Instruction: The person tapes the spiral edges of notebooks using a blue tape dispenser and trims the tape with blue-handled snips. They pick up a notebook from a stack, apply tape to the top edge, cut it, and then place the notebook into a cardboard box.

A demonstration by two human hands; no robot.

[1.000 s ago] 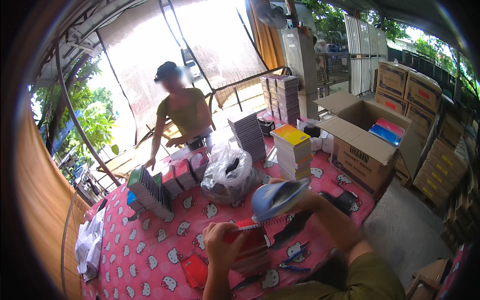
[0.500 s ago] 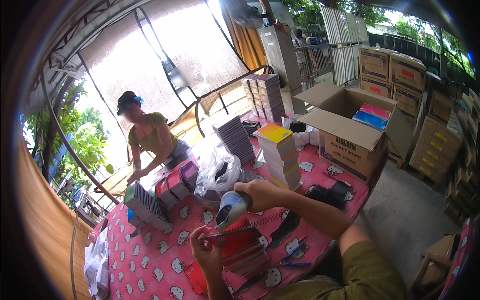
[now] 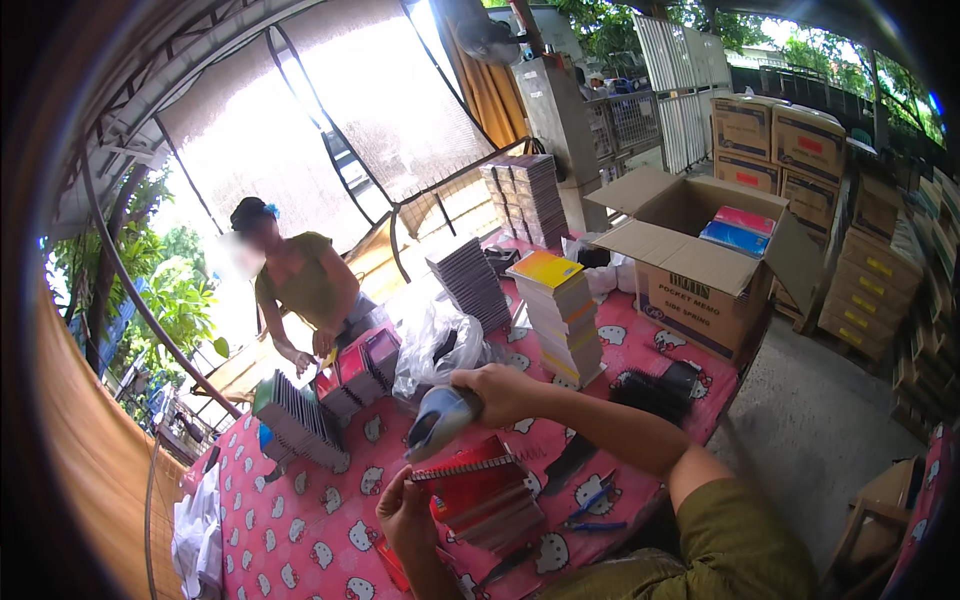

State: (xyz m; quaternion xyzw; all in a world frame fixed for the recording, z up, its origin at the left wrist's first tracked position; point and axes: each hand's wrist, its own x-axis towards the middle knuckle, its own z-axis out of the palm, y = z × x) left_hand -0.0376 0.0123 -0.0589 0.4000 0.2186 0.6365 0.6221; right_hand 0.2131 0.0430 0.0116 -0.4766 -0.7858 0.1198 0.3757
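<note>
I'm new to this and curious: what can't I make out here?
In the head view:
Blue-grey tool: blurred, its held end covered by the right hand.
Plastic bag: contents veiled by crumpled plastic.
Open carton: bottom hidden by its front wall.
Left forearm: cut off by the lower edge.

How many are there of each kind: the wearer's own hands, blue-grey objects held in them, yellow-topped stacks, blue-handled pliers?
Left hand and right hand: 2
Held blue-grey object: 1
Yellow-topped stack: 1
Blue-handled pliers: 1
Total: 5
</note>
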